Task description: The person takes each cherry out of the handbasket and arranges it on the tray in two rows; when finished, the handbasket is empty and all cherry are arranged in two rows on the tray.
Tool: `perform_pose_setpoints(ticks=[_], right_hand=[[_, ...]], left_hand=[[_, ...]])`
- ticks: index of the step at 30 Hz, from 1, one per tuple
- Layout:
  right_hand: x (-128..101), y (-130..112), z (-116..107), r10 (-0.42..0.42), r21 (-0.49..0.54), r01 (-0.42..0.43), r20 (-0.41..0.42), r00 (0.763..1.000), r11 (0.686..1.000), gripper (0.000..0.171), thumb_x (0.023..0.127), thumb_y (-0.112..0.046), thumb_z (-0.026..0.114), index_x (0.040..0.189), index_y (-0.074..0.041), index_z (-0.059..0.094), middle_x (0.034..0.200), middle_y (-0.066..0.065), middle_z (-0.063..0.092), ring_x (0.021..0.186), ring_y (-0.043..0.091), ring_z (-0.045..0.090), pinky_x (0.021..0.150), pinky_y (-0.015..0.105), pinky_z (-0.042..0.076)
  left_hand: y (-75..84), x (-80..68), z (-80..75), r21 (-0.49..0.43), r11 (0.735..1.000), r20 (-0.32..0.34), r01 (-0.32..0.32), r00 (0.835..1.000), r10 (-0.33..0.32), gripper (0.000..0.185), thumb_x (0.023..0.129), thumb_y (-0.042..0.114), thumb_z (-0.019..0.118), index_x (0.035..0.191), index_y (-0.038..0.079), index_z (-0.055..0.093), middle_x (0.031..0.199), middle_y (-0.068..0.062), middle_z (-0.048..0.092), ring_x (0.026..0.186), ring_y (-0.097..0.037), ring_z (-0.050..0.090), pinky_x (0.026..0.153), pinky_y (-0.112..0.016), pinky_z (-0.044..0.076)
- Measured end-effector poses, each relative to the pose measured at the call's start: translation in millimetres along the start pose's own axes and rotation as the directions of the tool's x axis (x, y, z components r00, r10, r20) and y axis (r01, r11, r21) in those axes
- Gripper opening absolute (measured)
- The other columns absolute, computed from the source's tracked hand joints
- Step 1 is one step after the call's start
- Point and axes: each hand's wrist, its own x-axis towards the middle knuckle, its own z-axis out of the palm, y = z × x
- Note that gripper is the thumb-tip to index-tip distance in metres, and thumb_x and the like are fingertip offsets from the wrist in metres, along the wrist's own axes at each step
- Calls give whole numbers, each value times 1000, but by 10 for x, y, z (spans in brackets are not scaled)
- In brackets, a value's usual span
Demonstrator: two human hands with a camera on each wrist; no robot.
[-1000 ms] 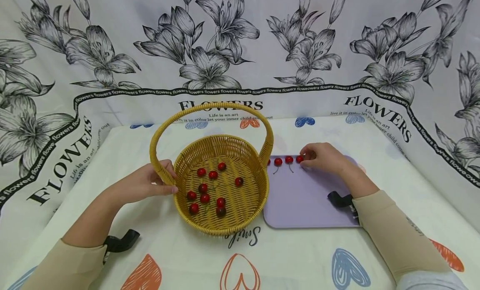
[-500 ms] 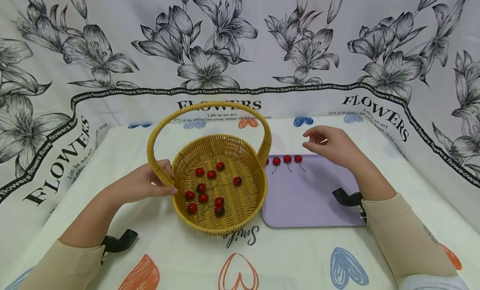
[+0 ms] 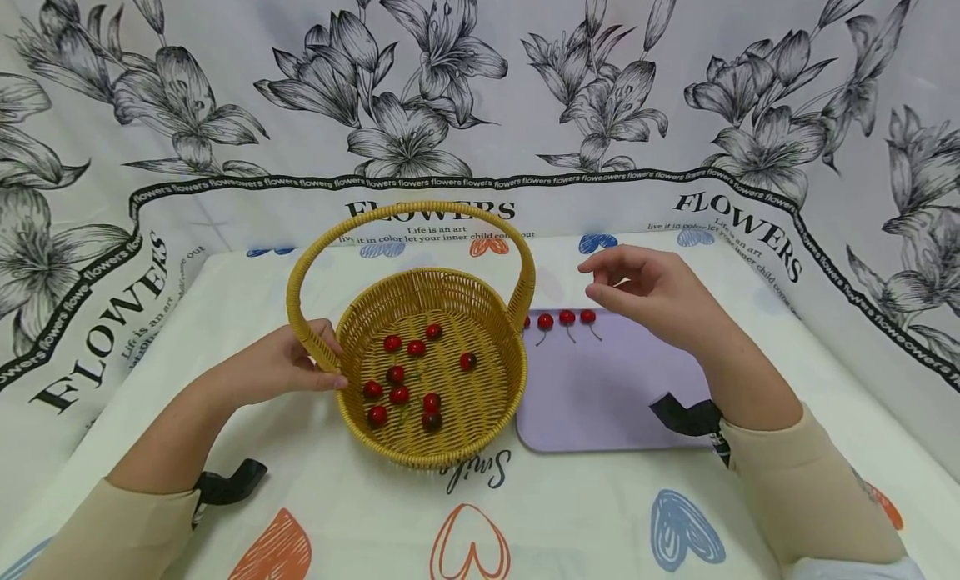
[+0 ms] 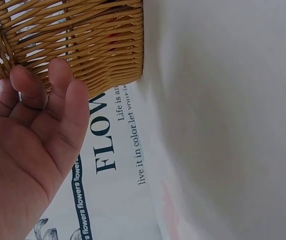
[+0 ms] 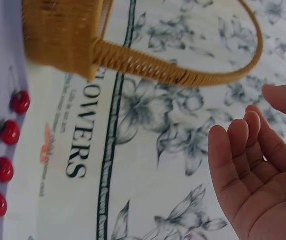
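A yellow wicker basket with a tall handle stands mid-table and holds several red cherries. My left hand grips the basket at the left foot of the handle. In the left wrist view its fingers lie against the woven wall. A lavender tray lies right of the basket, with a short row of stemmed cherries along its far edge. My right hand hovers empty above that row, fingers loosely curved. The right wrist view shows the hand and the cherries.
A cloth printed with coloured hearts covers the table. A flower-print backdrop closes off the back and both sides. Black straps sit at both wrists.
My right hand has let go of the cherry at the right end of the row, risen off the tray and drifted left. My left hand has stayed on the basket.
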Motion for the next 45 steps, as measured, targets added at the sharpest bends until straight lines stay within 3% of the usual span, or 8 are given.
perform_pose_setpoints(ticks=[12, 18, 24, 29, 33, 36, 42, 45], right_hand=[[-46, -271, 396, -190, 94, 179, 132, 973, 979, 24, 93, -2, 74, 116, -7, 70, 94, 7, 61, 83, 23, 61, 70, 29, 53], [96, -311, 821, -135, 40, 130, 220, 966, 991, 22, 95, -12, 74, 117, -11, 71, 93, 2, 62, 85, 18, 59, 74, 31, 53], [300, -252, 1246, 31, -194, 26, 285, 958, 981, 27, 96, -23, 73, 121, -12, 71, 89, -5, 63, 79, 13, 57, 67, 26, 50], [470, -186, 1536, 141, -407, -9, 295, 945, 914, 34, 97, -24, 71, 126, -6, 69, 96, 2, 69, 87, 16, 62, 76, 31, 52], [538, -117, 1721, 174, -617, 41, 284, 943, 786, 22, 97, -23, 71, 107, -3, 72, 101, 8, 70, 88, 18, 65, 76, 33, 54], [567, -91, 1813, 224, -701, 31, 269, 937, 712, 15, 99, -20, 68, 90, -8, 70, 93, 7, 67, 75, 16, 62, 62, 31, 52], [579, -99, 1884, 285, -760, 16, 263, 922, 649, 19, 102, -18, 64, 84, -12, 67, 81, 4, 66, 59, 12, 56, 50, 26, 45], [575, -94, 1884, 259, -762, 42, 270, 927, 647, 21, 101, -19, 66, 81, -12, 66, 78, 4, 66, 59, 12, 57, 50, 25, 45]], left_hand=[[-12, 51, 27, 16, 1000, 1, -25, 1000, 25, 27, 89, 10, 81, 105, 3, 60, 100, -11, 67, 92, -20, 64, 77, -31, 54], [-28, 9, 9, 22, 1000, -13, -14, 1000, 14, 26, 88, 9, 82, 103, 2, 61, 100, -12, 66, 93, -20, 66, 77, -31, 55], [-28, 23, 21, 39, 998, -13, -44, 999, 45, 24, 88, 7, 81, 102, 2, 61, 99, -12, 65, 93, -18, 64, 77, -30, 54], [-8, 8, 24, 28, 998, -1, -51, 999, 51, 25, 90, 7, 80, 103, 2, 60, 100, -12, 65, 95, -17, 63, 77, -30, 54], [-4, 7, 32, 25, 999, -1, -38, 999, 38, 26, 89, 8, 80, 104, 2, 60, 101, -11, 66, 95, -18, 64, 77, -30, 54], [-1, 17, 30, 35, 999, -9, -29, 1000, 29, 26, 88, 10, 82, 103, 3, 60, 100, -11, 67, 94, -18, 64, 77, -30, 53], [-2, 25, 24, 50, 999, -10, -17, 1000, 18, 28, 88, 13, 82, 102, 4, 60, 99, -10, 67, 94, -18, 64, 77, -31, 53], [-9, 26, 25, 52, 999, -9, -10, 1000, 10, 28, 88, 13, 83, 102, 4, 60, 99, -11, 67, 94, -19, 64, 78, -31, 53]])
